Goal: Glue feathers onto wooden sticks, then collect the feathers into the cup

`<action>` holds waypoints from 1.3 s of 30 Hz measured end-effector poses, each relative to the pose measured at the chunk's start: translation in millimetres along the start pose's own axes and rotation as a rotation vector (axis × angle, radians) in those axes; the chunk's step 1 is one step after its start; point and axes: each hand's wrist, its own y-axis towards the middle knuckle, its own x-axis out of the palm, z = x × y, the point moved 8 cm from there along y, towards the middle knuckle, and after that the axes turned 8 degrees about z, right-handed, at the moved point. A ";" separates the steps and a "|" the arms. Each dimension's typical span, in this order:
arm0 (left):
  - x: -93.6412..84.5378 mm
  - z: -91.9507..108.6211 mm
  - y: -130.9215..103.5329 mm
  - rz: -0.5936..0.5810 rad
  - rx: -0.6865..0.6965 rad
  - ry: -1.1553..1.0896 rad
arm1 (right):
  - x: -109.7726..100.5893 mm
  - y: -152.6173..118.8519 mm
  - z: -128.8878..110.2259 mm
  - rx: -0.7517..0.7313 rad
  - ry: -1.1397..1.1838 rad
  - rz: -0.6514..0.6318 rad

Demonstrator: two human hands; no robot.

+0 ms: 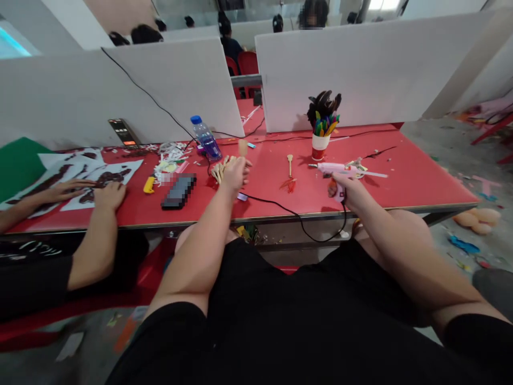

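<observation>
My right hand (pixel 343 187) is wrapped round the handle of a pink glue gun (pixel 336 169), whose nozzle points left and whose clear glue stick juts out to the right. Between the closed fingers of my left hand (pixel 239 172) is a small wooden piece (pixel 242 147) with a broad end, blurred. Beside that hand, partly hidden by it, lies a bundle of pale wooden pieces (pixel 218 170). On the table between my hands is another small wooden piece (pixel 290 164) with a flared top, and red feathers (pixel 289 185) at its lower end.
A paper cup (pixel 319 147) of dark and coloured feathers stands behind the glue gun. Left are a bottle (pixel 207 140), a phone (pixel 179 191), a yellow cutter (pixel 149 185) and paper scraps. A black cord (pixel 276 202) loops over the table's front edge. A co-worker's hands (pixel 110 193) rest on printed sheets.
</observation>
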 end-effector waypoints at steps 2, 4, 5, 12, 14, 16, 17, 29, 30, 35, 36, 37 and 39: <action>35.3 14.3 -37.5 -0.087 -0.021 -0.209 | 27.4 8.1 0.0 0.001 0.108 -0.013; 62.7 26.3 -76.4 -0.200 -0.066 -0.385 | 50.1 9.0 0.7 0.003 0.175 -0.045; 72.5 29.5 -94.4 -0.255 -0.101 -0.444 | 58.3 6.5 1.6 0.002 0.186 -0.070; 98.3 14.8 -162.0 -0.544 -0.277 -0.507 | 50.5 -26.8 4.3 -0.089 0.188 -0.116; 96.8 11.2 -162.2 -0.517 -0.238 -0.476 | 41.8 -31.1 3.1 -0.116 0.177 -0.083; 95.4 10.8 -160.5 -0.474 -0.170 -0.437 | 35.5 -32.9 2.6 -0.134 0.149 -0.047; 95.7 10.8 -160.3 -0.462 -0.144 -0.421 | 33.9 -33.4 2.6 -0.143 0.133 -0.035; 106.2 -3.3 -170.2 -0.488 -0.140 -0.407 | 51.0 -47.2 6.9 -0.245 -0.410 -0.188; 105.7 -3.3 -171.0 -0.476 -0.148 -0.400 | 51.0 -47.1 8.1 -0.254 -0.454 -0.183; 104.4 -3.3 -173.6 -0.438 -0.187 -0.358 | 48.9 -43.9 20.7 -0.282 -0.593 -0.159; 104.4 -3.5 -173.7 -0.435 -0.193 -0.353 | 48.4 -42.8 24.2 -0.282 -0.616 -0.158; 104.6 -3.7 -173.6 -0.434 -0.198 -0.350 | 48.4 -42.0 27.1 -0.285 -0.632 -0.160; 105.2 -4.3 -173.7 -0.437 -0.208 -0.345 | 50.4 -41.6 30.0 -0.301 -0.656 -0.173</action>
